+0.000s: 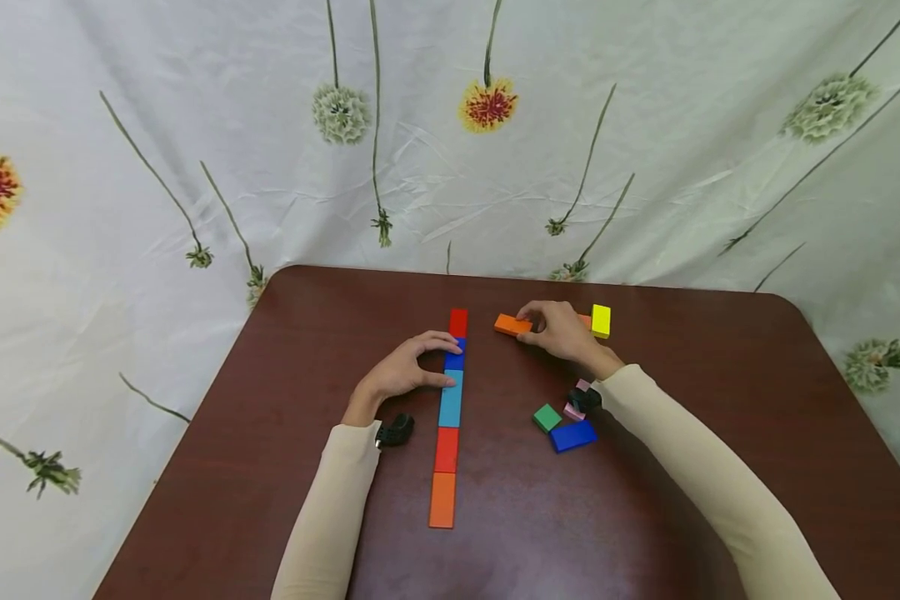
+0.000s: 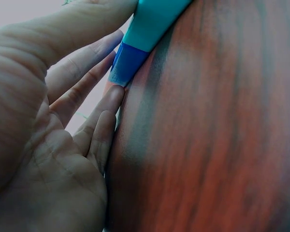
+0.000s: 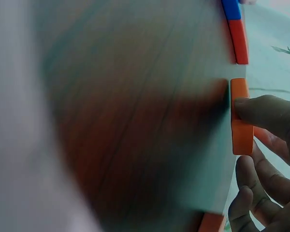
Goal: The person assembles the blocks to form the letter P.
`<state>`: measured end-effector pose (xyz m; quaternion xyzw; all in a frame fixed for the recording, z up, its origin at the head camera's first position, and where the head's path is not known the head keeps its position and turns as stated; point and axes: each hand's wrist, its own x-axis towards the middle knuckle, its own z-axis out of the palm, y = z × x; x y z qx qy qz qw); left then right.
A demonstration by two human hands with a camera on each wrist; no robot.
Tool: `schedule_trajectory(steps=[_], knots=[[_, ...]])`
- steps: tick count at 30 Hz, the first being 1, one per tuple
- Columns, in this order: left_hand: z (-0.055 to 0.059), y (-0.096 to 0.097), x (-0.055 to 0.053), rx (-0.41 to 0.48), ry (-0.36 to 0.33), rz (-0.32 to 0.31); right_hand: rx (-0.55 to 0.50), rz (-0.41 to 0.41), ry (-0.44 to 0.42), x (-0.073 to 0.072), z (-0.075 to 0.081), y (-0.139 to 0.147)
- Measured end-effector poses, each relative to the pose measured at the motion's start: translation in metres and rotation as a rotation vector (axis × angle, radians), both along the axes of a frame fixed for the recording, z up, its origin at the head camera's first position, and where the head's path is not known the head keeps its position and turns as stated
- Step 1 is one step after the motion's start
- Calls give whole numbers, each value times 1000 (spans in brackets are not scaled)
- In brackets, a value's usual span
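My right hand (image 1: 558, 327) pinches an orange block (image 1: 512, 324) between thumb and fingers. The right wrist view shows the thumb flat on one long face of that block. A straight row of blocks stands to its left: a red block (image 1: 459, 322) at the far end, then a dark blue block (image 1: 454, 358), a light blue block (image 1: 451, 400), another red block (image 1: 446, 450) and a flat orange block (image 1: 442, 500) nearest me. Beside the row my left hand (image 1: 401, 367) has its fingers loosely extended, fingertips at the dark blue block and thumb tip at the light blue one.
Behind my right hand are a yellow block (image 1: 601, 321) and a partly hidden orange-red block (image 1: 586, 321). Nearer lie a green block (image 1: 547, 417), a blue block (image 1: 573, 436) and pink pieces (image 1: 573, 412) under the wrist camera. A floral cloth (image 1: 420, 167) hangs beyond the brown table (image 1: 285, 400).
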<state>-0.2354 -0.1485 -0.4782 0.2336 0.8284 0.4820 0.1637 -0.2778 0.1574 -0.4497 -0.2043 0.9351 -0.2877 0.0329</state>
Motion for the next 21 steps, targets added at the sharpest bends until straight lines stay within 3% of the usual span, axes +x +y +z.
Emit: schedule_trajectory(steps=[11, 18, 21], knots=[[-1, 2, -1, -3, -7, 0, 8, 9, -47, -12, -3, -22], [-1, 1, -1, -4, -6, 5, -237, -31, -322, -15, -3, -19], [0, 0, -1, -8, -6, 6, -271, -41, -377, -16, -3, -17]])
